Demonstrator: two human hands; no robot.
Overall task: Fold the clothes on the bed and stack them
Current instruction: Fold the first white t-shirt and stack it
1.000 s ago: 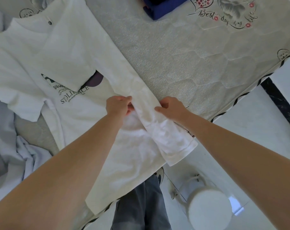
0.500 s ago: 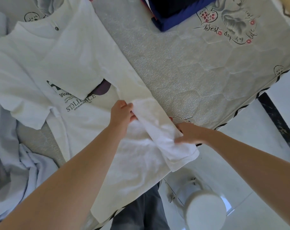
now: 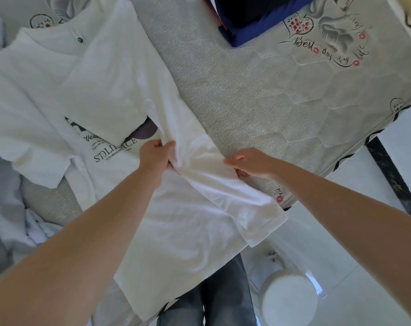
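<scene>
Nearest me, at six o'clock, the hem of the white cotton T-shirt with dark lettering [image 3: 176, 231] hangs over the edge of the grey quilted mattress [image 3: 258, 109], thin and limp, creased in soft ridges. My left hand [image 3: 156, 157] pinches the inner edge of the long folded-in side panel, fingers curled round a bunch of cloth. My right hand [image 3: 249, 162], at about three o'clock from the left one, grips the outer fold line of that same panel, thumb on top and fingertips tucked under.

I judge the shirt about half folded: one side and its sleeve are turned in over the chest print, while the other sleeve at nine o'clock lies spread out. That side and the crosswise folds remain.

At eight o'clock a crumpled pale grey garment [image 3: 9, 208] waits unfolded. Far off at twelve o'clock sits a folded navy blue cloth [image 3: 253, 22], perhaps the stack's beginning.
</scene>
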